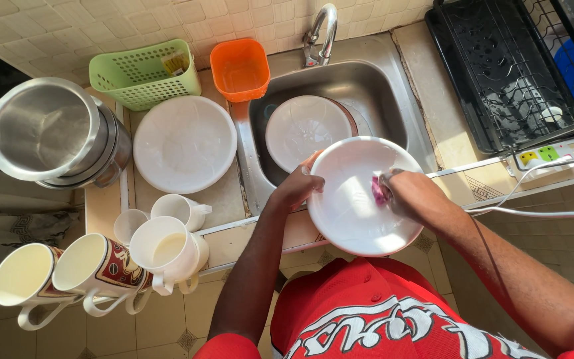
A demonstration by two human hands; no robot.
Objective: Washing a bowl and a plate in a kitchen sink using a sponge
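I wipe a white plate over the edge of the sink.

From the head camera: my left hand (295,189) grips the white plate (360,199) by its rim at 9 o'clock. My right hand (410,196) is closed on a pink sponge (379,191), I think, pressed on the plate's middle. The plate is at 5 o'clock of the steel sink (373,86), where another white dish (307,129) lies. At 9 o'clock of the sink lies a round white lid (184,143), and the mugs (101,266) stand further, at 8 o'clock.
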